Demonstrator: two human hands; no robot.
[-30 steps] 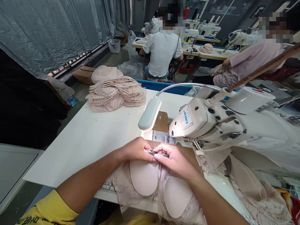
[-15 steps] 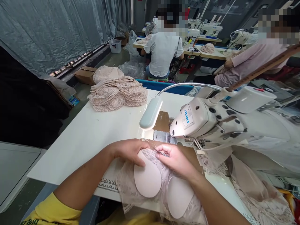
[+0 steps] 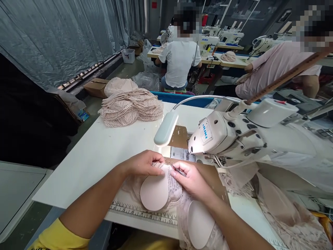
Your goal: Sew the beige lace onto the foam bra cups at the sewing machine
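A pale pink lace bra (image 3: 175,185) with two smooth cup pads lies across the table's front edge, its right part hanging over. My left hand (image 3: 145,165) pinches the top edge of the left cup pad (image 3: 154,194), thumb on the pad and fingers behind the lace. My right hand (image 3: 189,177) is closed round thread snips (image 3: 178,170), small, dark and metal, their tip pointing left at the lace near my left fingers. The other cup pad (image 3: 200,225) lies below my right wrist. Just beyond my hands is the sewing machine's needle area, partly hidden by its head (image 3: 208,135).
A lamp (image 3: 166,128) on a bent neck hangs over the white table (image 3: 78,170). Stacked lace pieces (image 3: 130,107) lie at the back left. More fabric (image 3: 283,208) drapes at the right. A printed ruler (image 3: 143,213) runs along the front edge. Two people sit at machines beyond.
The left cup has shifted left and up, and it is turned, baring more of the ruler. My left hand has moved slightly left; my right hand keeps hold of the snips.
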